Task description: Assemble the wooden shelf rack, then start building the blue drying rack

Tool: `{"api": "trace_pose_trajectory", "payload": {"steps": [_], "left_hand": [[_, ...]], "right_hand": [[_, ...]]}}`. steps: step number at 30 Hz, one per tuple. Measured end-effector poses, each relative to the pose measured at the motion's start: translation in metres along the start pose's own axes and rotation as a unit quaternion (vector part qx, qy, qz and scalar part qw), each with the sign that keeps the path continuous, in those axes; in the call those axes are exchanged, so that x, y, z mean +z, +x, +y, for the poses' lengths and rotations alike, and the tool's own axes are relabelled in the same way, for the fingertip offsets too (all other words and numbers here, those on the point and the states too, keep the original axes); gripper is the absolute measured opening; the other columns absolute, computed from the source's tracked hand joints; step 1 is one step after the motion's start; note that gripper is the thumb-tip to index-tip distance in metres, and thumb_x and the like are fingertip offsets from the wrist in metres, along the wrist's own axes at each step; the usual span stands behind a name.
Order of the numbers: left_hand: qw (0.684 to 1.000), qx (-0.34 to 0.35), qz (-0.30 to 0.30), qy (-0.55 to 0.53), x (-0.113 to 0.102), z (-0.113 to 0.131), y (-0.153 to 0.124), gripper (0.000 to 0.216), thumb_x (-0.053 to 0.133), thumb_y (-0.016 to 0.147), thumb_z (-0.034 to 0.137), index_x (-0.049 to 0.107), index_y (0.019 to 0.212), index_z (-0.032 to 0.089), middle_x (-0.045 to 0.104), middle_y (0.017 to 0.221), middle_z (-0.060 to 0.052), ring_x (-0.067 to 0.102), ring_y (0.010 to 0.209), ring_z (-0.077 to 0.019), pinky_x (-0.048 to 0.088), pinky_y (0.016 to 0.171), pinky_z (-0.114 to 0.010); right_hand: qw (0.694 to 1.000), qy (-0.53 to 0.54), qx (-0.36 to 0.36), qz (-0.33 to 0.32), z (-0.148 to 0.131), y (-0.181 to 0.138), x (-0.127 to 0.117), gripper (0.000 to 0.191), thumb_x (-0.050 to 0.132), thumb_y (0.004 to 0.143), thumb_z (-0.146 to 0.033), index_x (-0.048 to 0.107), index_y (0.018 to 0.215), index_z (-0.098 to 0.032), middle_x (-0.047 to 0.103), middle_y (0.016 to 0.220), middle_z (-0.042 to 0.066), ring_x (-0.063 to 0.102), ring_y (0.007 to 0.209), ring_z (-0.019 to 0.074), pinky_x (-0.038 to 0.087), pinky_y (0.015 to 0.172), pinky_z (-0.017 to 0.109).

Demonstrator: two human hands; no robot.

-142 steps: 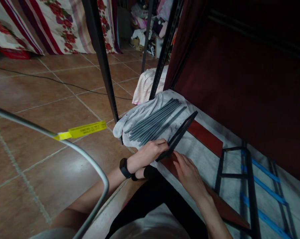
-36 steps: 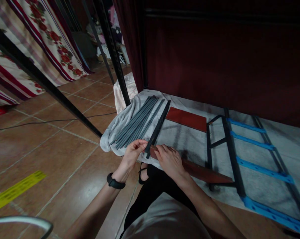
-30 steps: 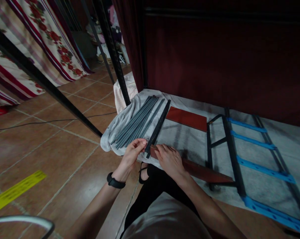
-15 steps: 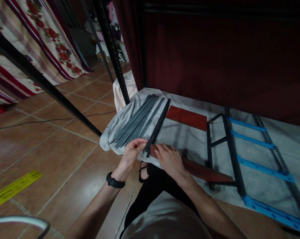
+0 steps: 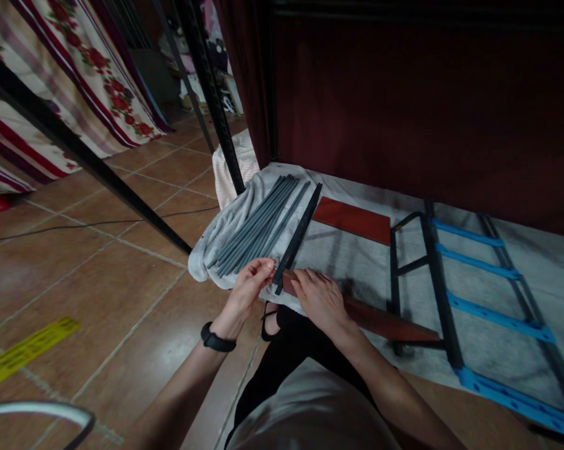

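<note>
My left hand point(image 5: 250, 284), with a black band on the wrist, is pinched shut on something small at the near end of a black metal bar point(image 5: 298, 234); I cannot make out what it holds. My right hand point(image 5: 320, 297) lies on the near end of a red-brown board point(image 5: 385, 322), fingers curled over it beside the bar's end. The bar runs away from me across a grey cloth point(image 5: 356, 269). A bundle of several grey rods point(image 5: 256, 226) lies just left of the bar.
A second red-brown board point(image 5: 351, 220) lies farther back on the cloth. A black frame with blue crossbars point(image 5: 469, 275) lies to the right. Dark red fabric wall point(image 5: 403, 106) stands behind. Black upright posts point(image 5: 213, 100) and a cable point(image 5: 75, 228) cross the tiled floor at left.
Since 4.7 s ago the view has swung right and the black bar now lies flat on the cloth. Over the last second both hands stay at the bar's near end, barely moving.
</note>
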State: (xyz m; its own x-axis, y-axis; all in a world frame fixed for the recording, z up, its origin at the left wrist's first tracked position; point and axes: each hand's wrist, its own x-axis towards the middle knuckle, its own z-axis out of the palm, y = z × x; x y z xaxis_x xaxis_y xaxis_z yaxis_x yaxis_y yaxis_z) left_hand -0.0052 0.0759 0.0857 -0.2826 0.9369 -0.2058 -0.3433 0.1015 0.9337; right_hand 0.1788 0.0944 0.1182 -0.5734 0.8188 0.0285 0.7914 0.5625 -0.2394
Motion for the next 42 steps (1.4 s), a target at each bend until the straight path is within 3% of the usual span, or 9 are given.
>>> {"api": "trace_pose_trajectory", "payload": {"steps": [3,8,10,13,20,24,28,33,42], "left_hand": [[0.999,0.022,-0.015,0.028,-0.002,-0.001,0.001,0.032,0.091,0.068,0.042,0.076,0.080,0.016,0.065,0.070,0.000,0.053,0.064,-0.0104,0.041,0.063,-0.022],[0.998,0.037,-0.007,0.041,-0.019,-0.027,0.014,0.035,0.079,0.080,0.046,0.076,0.100,0.018,0.070,0.083,-0.004,0.059,0.072,-0.0146,0.047,0.068,-0.026],[0.988,0.053,-0.007,0.146,-0.028,-0.046,0.020,0.023,0.070,0.084,0.038,0.074,0.093,0.017,0.067,0.076,-0.003,0.056,0.067,-0.0152,0.045,0.065,-0.027],[0.944,0.075,-0.017,0.321,-0.036,-0.073,0.025,0.007,0.065,0.079,0.018,0.067,0.073,0.018,0.060,0.067,-0.002,0.051,0.062,-0.0167,0.041,0.064,-0.029],[0.919,0.114,-0.011,0.378,-0.033,-0.093,0.019,0.019,0.059,0.074,0.004,0.058,0.067,0.022,0.054,0.072,-0.003,0.045,0.064,-0.0186,0.040,0.071,-0.033],[0.912,0.122,-0.030,0.390,-0.034,-0.093,0.022,0.020,0.057,0.074,0.002,0.058,0.070,0.022,0.054,0.073,-0.003,0.048,0.067,-0.0197,0.042,0.075,-0.034],[0.913,0.112,-0.036,0.391,-0.035,-0.093,0.028,0.023,0.056,0.072,-0.001,0.057,0.068,0.021,0.054,0.070,-0.002,0.049,0.067,-0.0190,0.042,0.076,-0.034],[0.927,0.087,-0.041,0.361,-0.036,-0.086,0.032,0.020,0.059,0.070,0.001,0.059,0.067,0.020,0.057,0.065,0.000,0.050,0.063,-0.0166,0.039,0.071,-0.031],[0.979,-0.018,-0.021,0.201,-0.035,-0.088,0.044,0.007,0.065,0.065,0.017,0.060,0.062,0.019,0.054,0.052,0.003,0.046,0.048,-0.0122,0.036,0.053,-0.025]], "right_hand": [[1.000,0.002,0.002,-0.007,0.000,0.000,-0.001,0.032,0.035,0.110,-0.032,0.064,0.121,-0.022,0.074,0.115,0.007,0.070,0.104,0.0216,0.049,0.096,0.035],[1.000,0.005,0.003,-0.017,0.000,0.001,-0.005,0.031,0.037,0.109,-0.030,0.064,0.122,-0.022,0.074,0.116,0.009,0.069,0.105,0.0217,0.048,0.096,0.034],[1.000,0.002,0.001,-0.022,0.000,0.002,-0.005,0.031,0.037,0.109,-0.030,0.064,0.122,-0.022,0.074,0.116,0.009,0.070,0.104,0.0218,0.049,0.096,0.035],[1.000,-0.003,0.000,-0.026,0.001,0.002,-0.006,0.031,0.036,0.109,-0.030,0.064,0.121,-0.022,0.073,0.116,0.009,0.070,0.103,0.0222,0.049,0.095,0.035],[1.000,-0.007,-0.009,-0.020,-0.002,0.002,-0.008,0.034,0.038,0.108,-0.026,0.060,0.133,-0.020,0.073,0.120,0.012,0.070,0.105,0.0232,0.050,0.095,0.036],[0.999,0.004,-0.040,-0.025,-0.005,0.008,-0.011,0.046,0.039,0.107,-0.025,0.043,0.152,-0.018,0.072,0.125,0.012,0.071,0.108,0.0232,0.051,0.094,0.035],[0.994,0.019,-0.074,-0.083,-0.005,0.025,-0.016,0.054,0.039,0.105,-0.021,0.033,0.159,-0.020,0.076,0.118,0.012,0.074,0.102,0.0228,0.052,0.087,0.032],[0.987,0.030,-0.095,-0.123,-0.002,0.041,-0.028,0.053,0.042,0.099,-0.017,0.041,0.153,-0.019,0.079,0.108,0.010,0.075,0.101,0.0249,0.050,0.083,0.031],[0.987,0.080,-0.088,-0.103,0.011,0.041,-0.036,0.056,0.044,0.096,-0.015,0.044,0.152,-0.021,0.078,0.112,0.008,0.072,0.106,0.0233,0.049,0.089,0.030]]}}
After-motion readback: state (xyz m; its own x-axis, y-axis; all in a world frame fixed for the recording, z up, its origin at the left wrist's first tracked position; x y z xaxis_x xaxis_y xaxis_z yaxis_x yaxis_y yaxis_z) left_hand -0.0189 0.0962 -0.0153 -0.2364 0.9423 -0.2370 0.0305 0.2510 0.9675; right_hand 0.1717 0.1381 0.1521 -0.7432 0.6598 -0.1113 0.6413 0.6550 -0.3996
